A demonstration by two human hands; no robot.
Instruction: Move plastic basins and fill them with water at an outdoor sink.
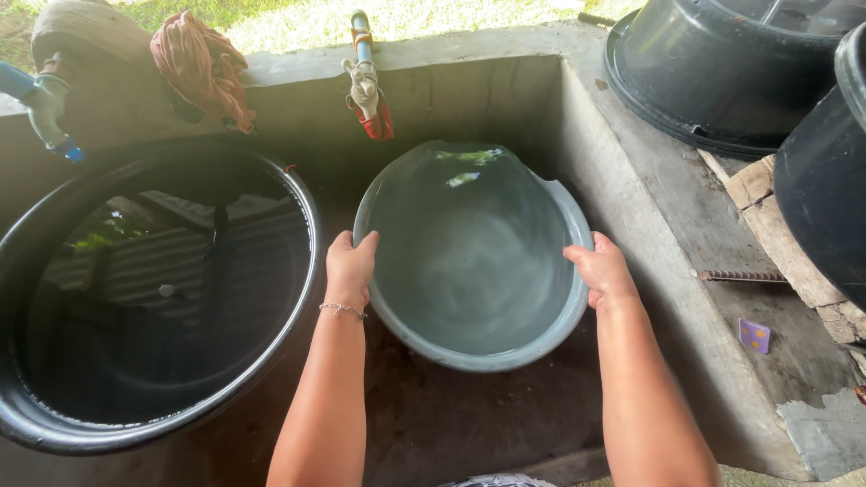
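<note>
Both hands, left hand [349,263] and right hand [600,269], grip the water-filled grey basin [469,271].

A big black tub [153,289] crowds my left hand [349,266]; the concrete wall [631,243] hems my right hand [600,271]. Bare floor [469,415] lies open between my arms.

Smooth grey plastic basin [469,271] — wet, glossy — beside a shiny black tub [153,298], in rough matt concrete trough [622,180].
</note>
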